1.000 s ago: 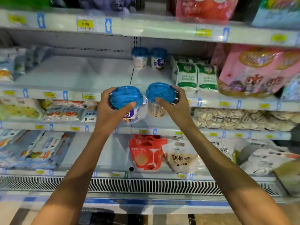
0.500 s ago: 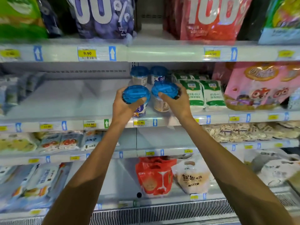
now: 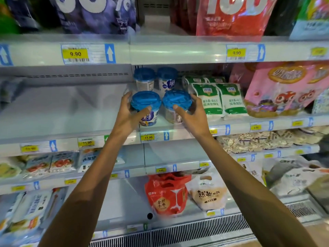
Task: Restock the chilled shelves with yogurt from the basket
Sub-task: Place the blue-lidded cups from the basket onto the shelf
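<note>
Snugly, left grip and right grip each clasp a yogurt cup, which could topple rear cups at 12 o'clock.

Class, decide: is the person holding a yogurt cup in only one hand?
No: the left hand grips the left cup and the right hand grips the right cup.

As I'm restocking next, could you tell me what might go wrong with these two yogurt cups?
Pushed back, the left cup and right cup could topple the rear cups. The right hand is close to the green pouches and may shove them. Both cups are near the shelf edge; a careless release might tip one off.
</note>
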